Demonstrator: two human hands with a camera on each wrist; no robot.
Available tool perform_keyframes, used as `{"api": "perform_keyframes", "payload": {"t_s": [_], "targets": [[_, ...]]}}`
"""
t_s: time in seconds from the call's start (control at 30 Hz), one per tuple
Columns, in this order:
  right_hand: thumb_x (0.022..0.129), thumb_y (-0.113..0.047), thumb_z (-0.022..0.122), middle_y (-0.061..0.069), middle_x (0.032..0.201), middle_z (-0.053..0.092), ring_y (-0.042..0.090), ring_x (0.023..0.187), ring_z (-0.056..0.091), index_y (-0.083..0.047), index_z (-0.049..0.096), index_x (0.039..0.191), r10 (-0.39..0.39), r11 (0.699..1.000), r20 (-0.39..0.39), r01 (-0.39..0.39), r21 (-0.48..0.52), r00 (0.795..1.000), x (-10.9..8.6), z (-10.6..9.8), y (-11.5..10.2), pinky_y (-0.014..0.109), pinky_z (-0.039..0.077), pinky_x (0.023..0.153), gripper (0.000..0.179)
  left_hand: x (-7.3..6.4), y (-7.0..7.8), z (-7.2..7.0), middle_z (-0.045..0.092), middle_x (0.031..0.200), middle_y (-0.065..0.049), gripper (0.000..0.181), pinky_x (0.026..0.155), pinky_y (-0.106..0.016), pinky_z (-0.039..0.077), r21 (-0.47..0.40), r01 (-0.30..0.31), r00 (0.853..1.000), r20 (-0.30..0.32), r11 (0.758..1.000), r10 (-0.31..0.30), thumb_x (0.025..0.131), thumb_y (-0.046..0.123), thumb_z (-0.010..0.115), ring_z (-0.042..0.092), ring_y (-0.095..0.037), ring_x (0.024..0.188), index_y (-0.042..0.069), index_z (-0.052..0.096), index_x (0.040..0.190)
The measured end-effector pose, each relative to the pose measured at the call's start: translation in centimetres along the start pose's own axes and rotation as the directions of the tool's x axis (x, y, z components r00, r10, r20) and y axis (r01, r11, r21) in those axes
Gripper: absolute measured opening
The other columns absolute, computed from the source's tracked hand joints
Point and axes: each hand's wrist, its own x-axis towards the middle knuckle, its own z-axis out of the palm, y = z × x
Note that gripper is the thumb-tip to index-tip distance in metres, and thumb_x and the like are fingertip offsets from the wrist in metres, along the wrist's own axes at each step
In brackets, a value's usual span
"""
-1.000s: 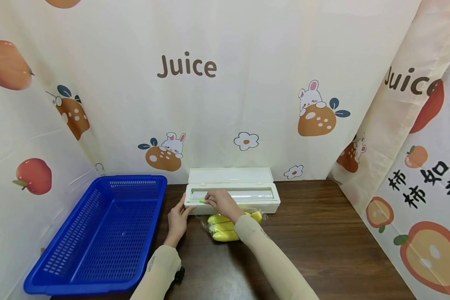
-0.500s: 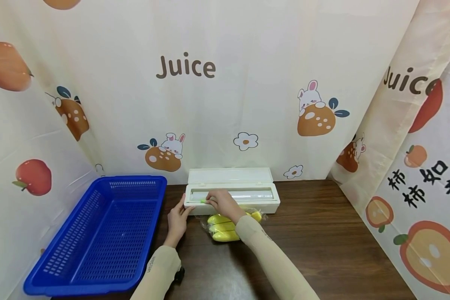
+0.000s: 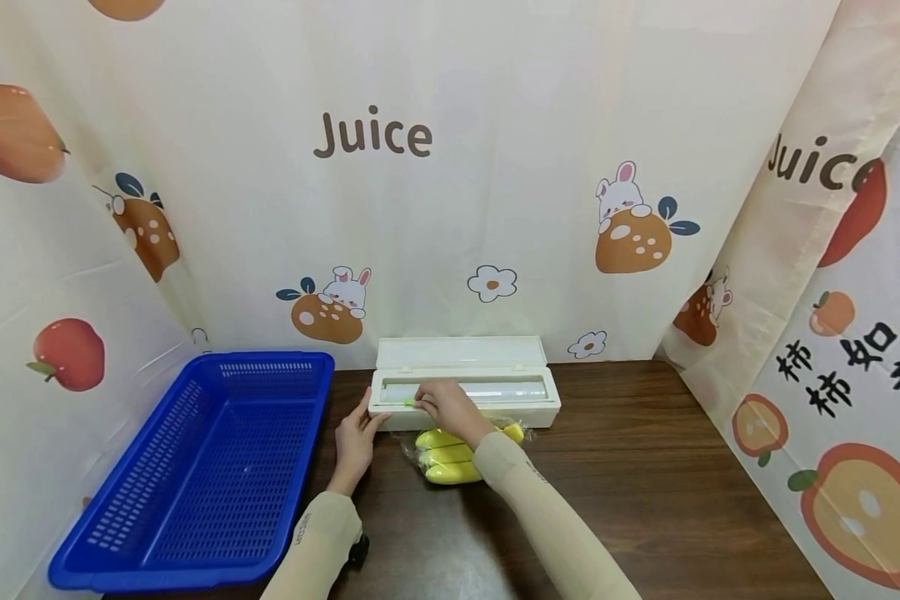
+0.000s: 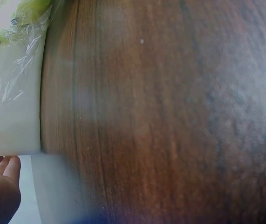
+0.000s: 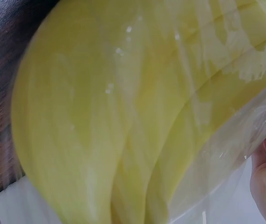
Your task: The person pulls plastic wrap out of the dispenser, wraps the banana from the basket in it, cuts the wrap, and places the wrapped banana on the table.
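A white cling film dispenser (image 3: 528,415) stands against the back curtain with its lid (image 3: 461,353) raised and a clear film roll (image 3: 512,390) inside. My left hand (image 3: 354,439) holds the dispenser's left front corner, thumb in front and fingers along the end. At the front rail, my right hand (image 3: 452,410) pinches a small green slider (image 3: 409,403) between thumb and fingertips. Below the right forearm lies a bunch of bananas (image 3: 450,473) under clear film that reaches up to the dispenser. Those wrapped bananas (image 5: 77,116) fill the right wrist view.
A blue plastic basket (image 3: 288,500) with slotted walls sits on the left of the dark wooden table (image 3: 645,483). Printed curtains (image 3: 495,167) rise behind and along both sides.
My right hand has slid slightly to the right along the dispenser's front rail, and the green slider with it. The left hand and the bananas stay in place.
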Motion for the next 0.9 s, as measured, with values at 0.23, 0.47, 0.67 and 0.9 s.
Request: {"api": "perform_keyframes", "payload": {"t_s": [0.23,0.47,0.67,0.9], "targets": [[0.104,-0.018,0.069,0.009,0.104,0.078,0.021,0.088,0.072,-0.007,0.077,0.106,-0.009,1.000,-0.021,0.009,-0.005,1.000,-0.27,-0.12,0.11,0.037,0.061,0.082,0.014,0.01,0.03,0.07,0.050,0.153,-0.023,0.065,0.108,-0.043,0.048,0.012,0.008,1.000,0.000,1.000,-0.008,0.098,0.001,0.073,0.053,-0.034,0.140,-0.002,0.044,0.156],[0.104,-0.017,0.068,0.009,0.104,0.077,0.022,0.090,0.072,-0.007,0.077,0.107,-0.021,1.000,-0.028,0.021,-0.016,0.999,-0.34,0.10,0.37,0.035,0.061,0.082,0.013,0.00,-0.12,0.00,0.049,0.154,-0.022,0.065,0.109,-0.043,0.047,0.007,0.011,1.000,-0.006,1.000,-0.011,0.098,0.002,0.073,0.053,-0.033,0.140,-0.002,0.044,0.156],[0.104,-0.016,0.068,0.007,0.104,0.077,0.019,0.087,0.071,-0.007,0.077,0.107,-0.008,1.000,-0.023,0.008,-0.006,1.000,-0.51,0.15,0.46,0.033,0.060,0.080,0.013,-0.07,-0.20,-0.04,0.049,0.154,-0.023,0.065,0.109,-0.043,0.048,0.002,0.005,1.000,-0.002,1.000,-0.005,0.098,0.001,0.072,0.052,-0.033,0.141,-0.003,0.044,0.156],[0.104,-0.016,0.068,0.008,0.104,0.077,0.020,0.089,0.071,-0.007,0.077,0.107,-0.008,1.000,-0.031,0.008,-0.005,0.999,-0.72,-0.05,0.49,0.035,0.061,0.080,0.012,-0.03,-0.28,-0.02,0.049,0.155,-0.023,0.065,0.109,-0.042,0.047,-0.015,0.022,1.000,0.000,1.000,-0.022,0.099,0.002,0.071,0.052,-0.033,0.142,-0.001,0.044,0.157]]}}
